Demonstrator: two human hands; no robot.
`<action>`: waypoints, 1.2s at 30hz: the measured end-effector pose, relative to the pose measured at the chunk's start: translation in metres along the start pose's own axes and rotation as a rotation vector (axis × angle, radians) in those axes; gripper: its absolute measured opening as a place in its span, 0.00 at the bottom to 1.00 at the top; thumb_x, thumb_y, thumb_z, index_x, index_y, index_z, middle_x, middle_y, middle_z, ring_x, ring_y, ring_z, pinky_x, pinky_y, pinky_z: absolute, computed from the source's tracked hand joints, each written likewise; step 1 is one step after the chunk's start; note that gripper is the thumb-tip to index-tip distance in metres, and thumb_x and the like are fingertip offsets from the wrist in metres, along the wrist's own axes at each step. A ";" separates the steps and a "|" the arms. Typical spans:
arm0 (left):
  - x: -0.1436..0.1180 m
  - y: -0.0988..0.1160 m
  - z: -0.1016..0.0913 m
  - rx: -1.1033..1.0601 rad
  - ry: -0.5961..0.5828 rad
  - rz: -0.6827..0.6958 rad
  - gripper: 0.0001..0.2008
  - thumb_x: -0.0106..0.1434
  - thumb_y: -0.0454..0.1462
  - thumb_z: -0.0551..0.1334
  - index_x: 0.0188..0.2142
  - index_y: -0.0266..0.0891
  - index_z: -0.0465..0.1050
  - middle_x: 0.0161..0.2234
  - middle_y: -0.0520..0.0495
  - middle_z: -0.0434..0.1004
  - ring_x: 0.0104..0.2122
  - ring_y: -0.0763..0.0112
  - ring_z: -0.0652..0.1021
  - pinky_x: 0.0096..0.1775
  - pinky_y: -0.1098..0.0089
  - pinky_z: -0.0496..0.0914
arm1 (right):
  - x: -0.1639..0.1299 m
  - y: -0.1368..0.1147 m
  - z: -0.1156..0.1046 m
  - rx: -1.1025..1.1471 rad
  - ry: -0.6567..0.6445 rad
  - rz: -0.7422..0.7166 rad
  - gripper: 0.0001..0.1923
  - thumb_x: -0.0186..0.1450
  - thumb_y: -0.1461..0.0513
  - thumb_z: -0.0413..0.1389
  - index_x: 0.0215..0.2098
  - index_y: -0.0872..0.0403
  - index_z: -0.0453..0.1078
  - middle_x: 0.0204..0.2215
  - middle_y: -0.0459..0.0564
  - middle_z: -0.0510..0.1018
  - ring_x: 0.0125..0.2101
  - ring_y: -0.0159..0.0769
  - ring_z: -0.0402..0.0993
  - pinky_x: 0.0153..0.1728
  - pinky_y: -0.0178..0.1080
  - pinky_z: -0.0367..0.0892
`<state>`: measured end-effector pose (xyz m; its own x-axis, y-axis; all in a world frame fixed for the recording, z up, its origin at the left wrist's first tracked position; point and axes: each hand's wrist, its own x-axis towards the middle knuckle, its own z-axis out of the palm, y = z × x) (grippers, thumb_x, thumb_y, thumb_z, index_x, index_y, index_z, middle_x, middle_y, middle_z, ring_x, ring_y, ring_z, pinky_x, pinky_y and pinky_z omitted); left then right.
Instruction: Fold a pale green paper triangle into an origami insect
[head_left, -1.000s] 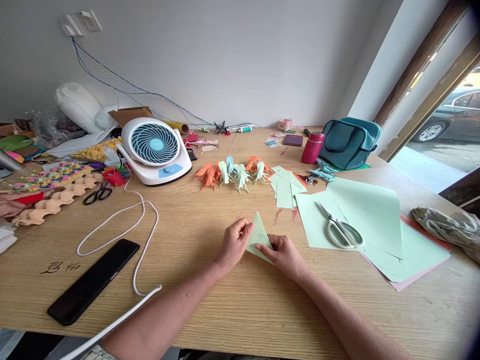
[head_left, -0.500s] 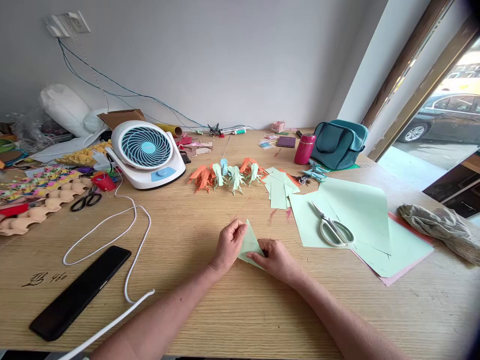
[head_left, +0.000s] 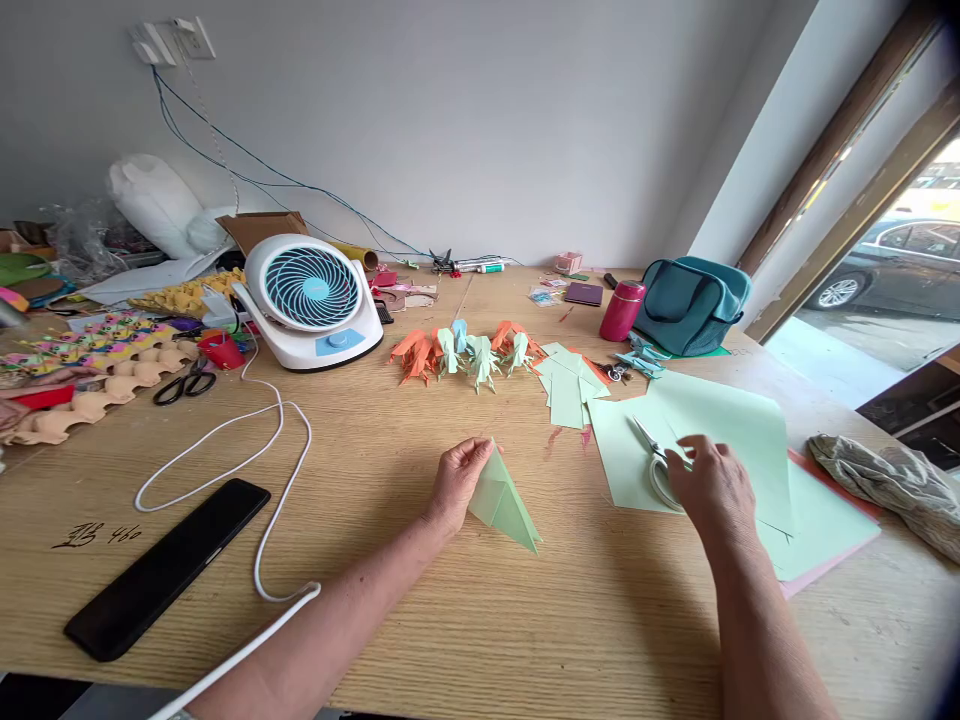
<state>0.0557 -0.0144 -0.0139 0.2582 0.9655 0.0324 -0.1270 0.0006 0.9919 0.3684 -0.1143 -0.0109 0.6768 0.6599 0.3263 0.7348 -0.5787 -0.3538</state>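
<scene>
**Hands apart: one on folded paper, one at scissors**

Left hand (head_left: 459,482) pinches the top corner of the folded green paper (head_left: 504,500), which lies mid-worktop (head_left: 420,620), forearm angled in from lower left. Right hand (head_left: 716,487), fingers loosely curled, palm down, rests over the white-handled scissors (head_left: 654,458) on the green sheets (head_left: 739,425); grip unclear.

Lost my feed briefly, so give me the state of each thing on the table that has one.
folded green paper: creased into a triangle, pinched by left hand
white scissors: closed, on green sheets, right hand on its handles
desk fan: upright, spinning not discernible
phone: screen dark
pink bottle: upright, capped
</scene>
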 end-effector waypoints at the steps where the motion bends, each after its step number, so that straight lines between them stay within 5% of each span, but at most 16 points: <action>1: 0.000 0.001 0.000 -0.018 -0.003 -0.010 0.19 0.56 0.52 0.66 0.28 0.36 0.77 0.26 0.51 0.71 0.25 0.74 0.65 0.28 0.74 0.59 | 0.001 0.008 0.003 -0.068 -0.100 0.035 0.20 0.65 0.50 0.49 0.46 0.53 0.73 0.39 0.59 0.75 0.42 0.51 0.74 0.41 0.47 0.66; 7: -0.002 0.006 0.001 -0.050 -0.029 -0.067 0.19 0.54 0.51 0.67 0.28 0.35 0.77 0.25 0.52 0.71 0.23 0.77 0.63 0.26 0.75 0.57 | -0.001 0.017 0.014 -0.203 -0.217 0.053 0.28 0.63 0.45 0.49 0.49 0.57 0.70 0.40 0.63 0.75 0.44 0.53 0.73 0.44 0.46 0.67; 17: -0.002 0.007 0.001 -0.170 -0.053 -0.168 0.18 0.50 0.48 0.70 0.26 0.37 0.68 0.22 0.57 0.62 0.22 0.80 0.62 0.25 0.77 0.57 | 0.003 0.008 -0.001 -0.232 -0.290 0.097 0.23 0.62 0.50 0.49 0.43 0.57 0.74 0.42 0.67 0.75 0.42 0.59 0.74 0.35 0.49 0.68; 22: -0.005 0.011 0.003 -0.247 -0.055 -0.232 0.17 0.49 0.46 0.70 0.25 0.37 0.67 0.21 0.59 0.60 0.20 0.81 0.61 0.23 0.77 0.55 | -0.016 -0.031 -0.007 0.235 -0.228 0.021 0.22 0.63 0.50 0.50 0.48 0.56 0.68 0.39 0.60 0.78 0.37 0.49 0.75 0.34 0.44 0.66; 26: -0.006 0.014 0.004 -0.333 -0.089 -0.274 0.15 0.50 0.43 0.69 0.25 0.39 0.64 0.21 0.59 0.62 0.19 0.81 0.63 0.23 0.77 0.57 | -0.047 -0.071 -0.001 0.795 -0.609 -0.154 0.24 0.63 0.44 0.53 0.41 0.55 0.68 0.33 0.52 0.77 0.28 0.36 0.69 0.26 0.36 0.60; 32: -0.010 0.019 0.004 -0.360 -0.163 -0.271 0.15 0.52 0.42 0.68 0.25 0.40 0.62 0.20 0.59 0.60 0.19 0.80 0.63 0.22 0.78 0.58 | -0.084 -0.107 -0.003 0.954 -1.070 -0.163 0.26 0.59 0.41 0.58 0.27 0.54 0.65 0.20 0.41 0.66 0.20 0.28 0.56 0.21 0.33 0.51; 36: -0.011 0.019 0.005 -0.286 -0.113 -0.285 0.15 0.51 0.44 0.67 0.26 0.40 0.63 0.20 0.59 0.61 0.18 0.80 0.63 0.21 0.78 0.57 | -0.091 -0.112 -0.015 0.952 -1.174 -0.196 0.28 0.59 0.38 0.55 0.25 0.53 0.60 0.19 0.40 0.60 0.19 0.27 0.52 0.20 0.33 0.49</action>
<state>0.0552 -0.0260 0.0052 0.4227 0.8818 -0.2094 -0.2921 0.3513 0.8895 0.2254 -0.1166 0.0127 -0.1791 0.9480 -0.2630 0.1944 -0.2280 -0.9541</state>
